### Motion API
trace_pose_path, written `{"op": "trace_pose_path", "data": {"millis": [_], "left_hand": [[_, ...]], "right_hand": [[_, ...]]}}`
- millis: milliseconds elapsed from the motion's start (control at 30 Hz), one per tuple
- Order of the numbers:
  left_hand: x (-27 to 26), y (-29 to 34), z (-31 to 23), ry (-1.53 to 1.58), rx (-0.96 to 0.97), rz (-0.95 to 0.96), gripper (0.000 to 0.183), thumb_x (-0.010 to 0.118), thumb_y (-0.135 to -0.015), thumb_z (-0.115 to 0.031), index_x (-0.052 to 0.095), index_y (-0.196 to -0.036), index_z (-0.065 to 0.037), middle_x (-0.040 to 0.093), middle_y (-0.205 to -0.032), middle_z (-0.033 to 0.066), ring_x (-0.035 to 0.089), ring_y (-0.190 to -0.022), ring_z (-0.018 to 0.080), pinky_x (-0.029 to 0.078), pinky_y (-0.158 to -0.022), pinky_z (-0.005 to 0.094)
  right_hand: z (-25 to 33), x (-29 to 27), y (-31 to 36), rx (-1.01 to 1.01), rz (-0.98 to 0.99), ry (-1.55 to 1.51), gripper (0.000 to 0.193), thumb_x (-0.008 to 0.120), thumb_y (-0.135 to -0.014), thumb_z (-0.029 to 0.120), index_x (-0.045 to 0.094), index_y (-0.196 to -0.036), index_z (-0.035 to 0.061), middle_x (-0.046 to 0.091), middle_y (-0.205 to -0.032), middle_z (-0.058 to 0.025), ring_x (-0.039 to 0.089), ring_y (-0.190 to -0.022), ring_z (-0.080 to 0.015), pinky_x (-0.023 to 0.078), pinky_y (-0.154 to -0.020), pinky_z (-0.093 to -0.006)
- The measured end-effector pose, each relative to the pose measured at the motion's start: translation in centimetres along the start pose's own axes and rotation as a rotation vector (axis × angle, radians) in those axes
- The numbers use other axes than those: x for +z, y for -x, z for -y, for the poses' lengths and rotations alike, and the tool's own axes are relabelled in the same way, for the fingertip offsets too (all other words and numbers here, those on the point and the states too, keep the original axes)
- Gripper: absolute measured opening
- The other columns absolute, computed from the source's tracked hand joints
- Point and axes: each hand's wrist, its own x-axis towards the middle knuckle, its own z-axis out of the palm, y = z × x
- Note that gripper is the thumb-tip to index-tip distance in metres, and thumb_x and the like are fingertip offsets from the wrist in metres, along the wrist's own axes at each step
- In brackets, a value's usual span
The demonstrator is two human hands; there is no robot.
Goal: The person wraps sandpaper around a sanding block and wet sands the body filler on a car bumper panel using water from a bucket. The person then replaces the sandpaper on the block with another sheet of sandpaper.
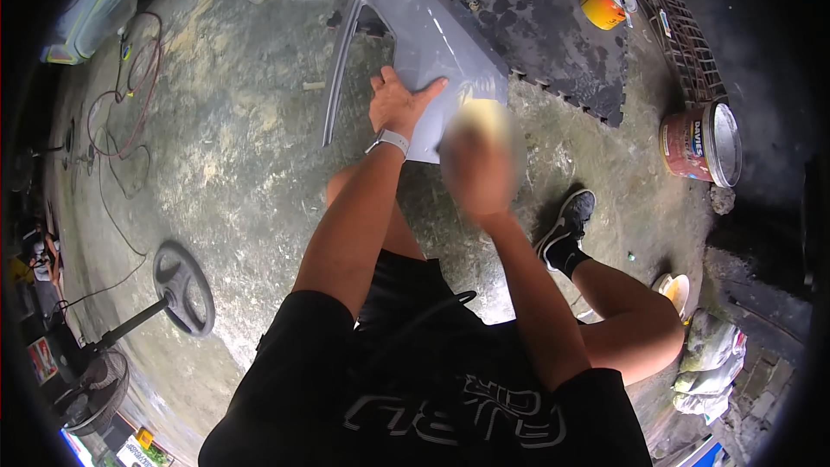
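Note:
A grey car body panel (432, 43) lies in front of me, running from the top of the view toward my knees. My left hand (399, 105), with a pale watch strap at its wrist, is closed on the panel's left edge. Its thumb stretches right over the face and its fingers bend at the edge. At the panel's near right corner is my right hand (484, 169), too blurred to show its fingers or anything in them. A pale yellow patch (486, 114) shows just beyond that hand.
Dark interlocking floor mats (553, 35) lie under and right of the panel. A yellow-orange can (603, 7) sits on them. Farther right is a maroon paint bucket (687, 143). At left are a coiled hose (143, 69), a round spoked base on a pole (183, 288) and a fan (95, 391).

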Motion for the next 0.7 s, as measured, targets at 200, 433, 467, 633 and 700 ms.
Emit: {"op": "trace_pose_path", "data": {"millis": [200,433,467,633,700], "left_hand": [[0.2,0.1,-0.5,0.02,0.002,0.04,0.109,0.082,-0.063,-0.079,0.05,-0.129,0.0,0.058,-0.132,0.0274,0.065,-0.118,0.0476,0.056,-0.098,0.0516],[-0.2,-0.1,0.1,-0.015,-0.025,0.013,0.109,0.083,-0.062,-0.078,0.05,-0.129,0.0,0.057,-0.133,0.0284,0.066,-0.117,0.0471,0.056,-0.098,0.052],[-0.3,-0.2,0.1,-0.019,-0.022,0.011,0.109,0.083,-0.062,-0.078,0.05,-0.129,0.0,0.057,-0.133,0.0284,0.066,-0.117,0.0471,0.056,-0.098,0.052],[0.3,0.2,-1.0,0.029,0.016,0.041,0.107,0.084,-0.063,-0.077,0.05,-0.129,0.001,0.057,-0.132,0.0289,0.065,-0.117,0.0483,0.056,-0.097,0.0531],[0.3,0.2,-0.4,0.025,0.017,0.027,0.107,0.083,-0.063,-0.077,0.05,-0.128,0.001,0.057,-0.132,0.029,0.065,-0.117,0.0487,0.056,-0.097,0.0532]], "right_hand": [[-3.1,0.8,-7.2,0.144,-0.063,0.071,0.062,0.078,-0.084,0.032,0.062,-0.143,0.024,0.047,-0.157,-0.0155,0.048,-0.136,-0.0367,0.04,-0.107,-0.0547],[0.2,-0.7,1.8,0.014,0.021,0.034,0.068,0.082,-0.079,0.028,0.061,-0.143,0.0237,0.046,-0.157,-0.0162,0.049,-0.136,-0.0372,0.041,-0.102,-0.0544],[0.2,-0.7,0.8,0.027,0.016,0.026,0.068,0.082,-0.079,0.027,0.061,-0.143,0.0236,0.046,-0.157,-0.016,0.049,-0.136,-0.0373,0.041,-0.102,-0.0545],[-3.7,0.4,-6.2,0.096,-0.064,0.054,0.065,0.08,-0.081,0.03,0.062,-0.143,0.0235,0.047,-0.157,-0.0159,0.048,-0.137,-0.0386,0.041,-0.102,-0.0546],[-3.4,1.0,-5.4,0.094,-0.113,0.063,0.065,0.08,-0.081,0.031,0.062,-0.143,0.0231,0.047,-0.157,-0.016,0.048,-0.137,-0.0385,0.041,-0.102,-0.0546]]}}
